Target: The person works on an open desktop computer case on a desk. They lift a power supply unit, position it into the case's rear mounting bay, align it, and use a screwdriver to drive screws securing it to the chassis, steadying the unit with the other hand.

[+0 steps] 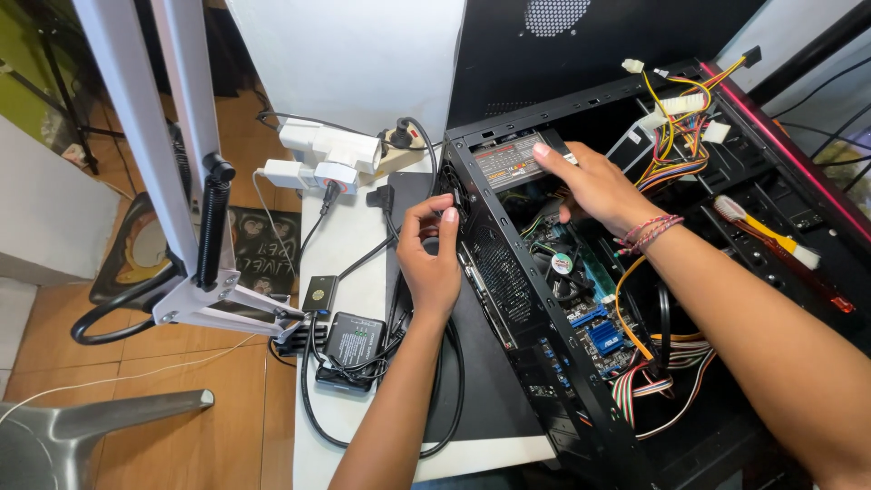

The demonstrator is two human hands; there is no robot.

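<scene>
Fingers of your left hand [429,257] pinching the computer case [544,299] rear edge, your right hand [594,184] spread on the power supply [510,161], brush [767,233] far right.

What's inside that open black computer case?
Inside the open black metal computer case: a round cooler fan, blue-slotted circuit board, coloured wire bundles. The right hand covers part of the labelled power-supply box.

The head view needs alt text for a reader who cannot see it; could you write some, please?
A person's right hand rests on the power supply inside an open black computer case, while the left hand touches the case's rear panel.
</scene>
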